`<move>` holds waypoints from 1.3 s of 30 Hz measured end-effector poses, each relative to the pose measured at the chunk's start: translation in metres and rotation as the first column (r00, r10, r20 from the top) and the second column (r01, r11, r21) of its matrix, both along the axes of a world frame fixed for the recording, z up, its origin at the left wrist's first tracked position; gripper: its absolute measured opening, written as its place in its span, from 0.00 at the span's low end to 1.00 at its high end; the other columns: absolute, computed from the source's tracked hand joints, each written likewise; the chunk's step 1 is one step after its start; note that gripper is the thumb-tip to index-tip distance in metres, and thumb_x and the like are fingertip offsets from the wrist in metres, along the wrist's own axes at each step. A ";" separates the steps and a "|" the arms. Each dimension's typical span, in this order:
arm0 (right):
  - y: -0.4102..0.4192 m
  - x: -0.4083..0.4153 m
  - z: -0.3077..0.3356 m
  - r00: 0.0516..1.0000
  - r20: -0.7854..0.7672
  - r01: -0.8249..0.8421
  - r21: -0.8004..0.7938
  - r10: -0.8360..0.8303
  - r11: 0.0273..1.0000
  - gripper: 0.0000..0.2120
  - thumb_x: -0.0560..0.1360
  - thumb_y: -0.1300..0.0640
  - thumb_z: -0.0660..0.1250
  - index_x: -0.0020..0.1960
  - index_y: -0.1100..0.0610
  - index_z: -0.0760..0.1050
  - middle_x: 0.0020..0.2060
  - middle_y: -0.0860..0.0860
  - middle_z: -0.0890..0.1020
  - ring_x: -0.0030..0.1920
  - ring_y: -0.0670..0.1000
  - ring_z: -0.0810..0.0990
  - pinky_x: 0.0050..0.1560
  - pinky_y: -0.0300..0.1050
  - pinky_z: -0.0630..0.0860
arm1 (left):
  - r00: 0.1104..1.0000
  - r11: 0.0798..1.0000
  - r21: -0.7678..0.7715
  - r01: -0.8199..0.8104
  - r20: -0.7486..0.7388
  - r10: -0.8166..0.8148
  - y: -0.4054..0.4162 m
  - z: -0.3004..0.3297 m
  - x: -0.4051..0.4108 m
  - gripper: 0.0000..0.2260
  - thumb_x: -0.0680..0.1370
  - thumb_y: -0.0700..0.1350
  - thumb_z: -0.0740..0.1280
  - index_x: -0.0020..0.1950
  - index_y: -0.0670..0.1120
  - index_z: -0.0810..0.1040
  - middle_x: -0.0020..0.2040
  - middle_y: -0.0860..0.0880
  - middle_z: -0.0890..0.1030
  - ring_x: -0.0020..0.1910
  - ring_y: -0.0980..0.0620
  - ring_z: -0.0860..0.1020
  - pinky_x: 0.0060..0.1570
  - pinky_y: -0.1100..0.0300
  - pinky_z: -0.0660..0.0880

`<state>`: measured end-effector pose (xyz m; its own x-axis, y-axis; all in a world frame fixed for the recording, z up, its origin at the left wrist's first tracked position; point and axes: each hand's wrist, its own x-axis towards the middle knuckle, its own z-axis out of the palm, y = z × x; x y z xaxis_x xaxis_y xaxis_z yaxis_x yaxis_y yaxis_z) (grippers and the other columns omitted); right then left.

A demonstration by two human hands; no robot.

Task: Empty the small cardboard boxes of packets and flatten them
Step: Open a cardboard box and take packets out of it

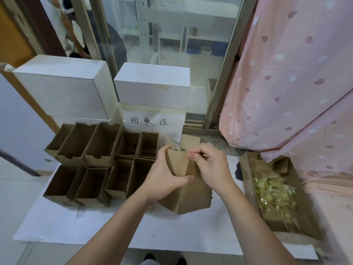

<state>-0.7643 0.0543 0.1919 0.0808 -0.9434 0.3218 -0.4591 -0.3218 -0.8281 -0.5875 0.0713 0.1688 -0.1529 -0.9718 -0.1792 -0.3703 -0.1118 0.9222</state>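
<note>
Held above the white sheet (57, 226), near the open boxes (99, 165): small cardboard box (181, 165), left hand (164, 176) wrapped round its side, right hand (210, 165) pinching clear tape (172, 145) at the top. Probably light, thin, easily creased; best gripped by the side walls

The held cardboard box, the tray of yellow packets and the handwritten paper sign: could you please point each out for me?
held cardboard box (179, 165): head view, on its front face between the hands.
tray of yellow packets (246, 175): head view, on its left wall.
handwritten paper sign (152, 129): head view, below the characters.
</note>
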 end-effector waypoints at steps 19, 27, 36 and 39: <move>-0.007 0.007 0.001 0.998 -0.023 0.054 -0.060 -0.055 0.997 0.08 0.76 0.61 0.71 0.50 0.50 0.86 0.43 0.36 0.83 0.50 0.40 0.81 0.53 0.32 0.73 | 0.981 0.992 0.098 0.073 -0.187 -0.054 -0.015 -0.002 0.010 0.46 0.64 0.59 0.81 0.77 0.61 0.59 0.67 0.53 0.76 0.66 0.55 0.77 0.69 0.50 0.75; -0.018 0.005 0.013 0.992 -0.064 -0.103 0.028 0.105 0.994 0.09 0.77 0.57 0.72 0.57 0.50 0.86 0.50 0.42 0.85 0.54 0.40 0.81 0.57 0.31 0.72 | 0.985 0.999 -0.018 -0.050 -0.166 0.046 -0.023 -0.013 0.010 0.49 0.70 0.66 0.76 0.84 0.66 0.49 0.73 0.54 0.67 0.72 0.62 0.68 0.75 0.50 0.68; -0.027 0.018 0.004 0.995 -0.084 -0.057 -0.092 0.050 0.994 0.06 0.74 0.58 0.72 0.48 0.51 0.87 0.46 0.44 0.87 0.51 0.43 0.83 0.55 0.44 0.77 | 0.980 0.993 -0.067 -0.095 -0.182 0.081 -0.026 -0.019 0.020 0.58 0.59 0.63 0.85 0.83 0.58 0.58 0.74 0.58 0.71 0.71 0.56 0.73 0.72 0.47 0.74; -0.027 0.018 0.003 0.992 -0.113 -0.065 -0.098 0.054 0.993 0.07 0.76 0.57 0.69 0.48 0.50 0.86 0.46 0.43 0.87 0.51 0.46 0.84 0.54 0.50 0.78 | 0.980 0.994 -0.056 -0.091 -0.184 0.079 -0.028 -0.020 0.026 0.56 0.60 0.59 0.86 0.82 0.58 0.59 0.74 0.58 0.72 0.71 0.57 0.74 0.71 0.47 0.75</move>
<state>-0.7468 0.0270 0.1946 0.1759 -0.8989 0.4013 -0.5229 -0.4307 -0.7356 -0.5614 0.0437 0.1489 -0.0935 -0.9912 -0.0934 -0.1879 -0.0746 0.9794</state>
